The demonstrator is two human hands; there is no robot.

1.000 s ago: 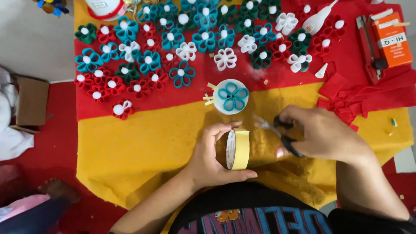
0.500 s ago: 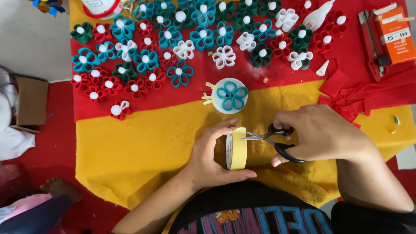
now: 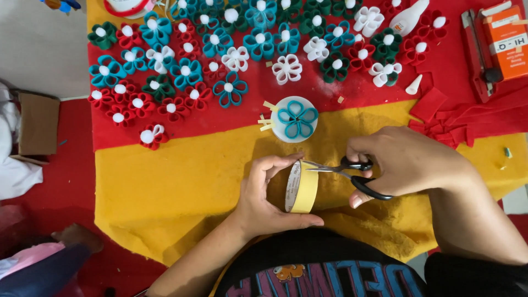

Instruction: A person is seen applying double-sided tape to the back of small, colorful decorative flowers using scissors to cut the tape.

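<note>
While the left hand (image 3: pixel 269 192) grips a tape roll (image 3: pixel 301 187), the right hand (image 3: pixel 404 162) at three o'clock holds scissors (image 3: pixel 352 173) touching it.

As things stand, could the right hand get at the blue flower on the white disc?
Probably yes: the blue flower lies just beyond the right hand with bare yellow felt between, but that hand is occupied with scissors.
</note>
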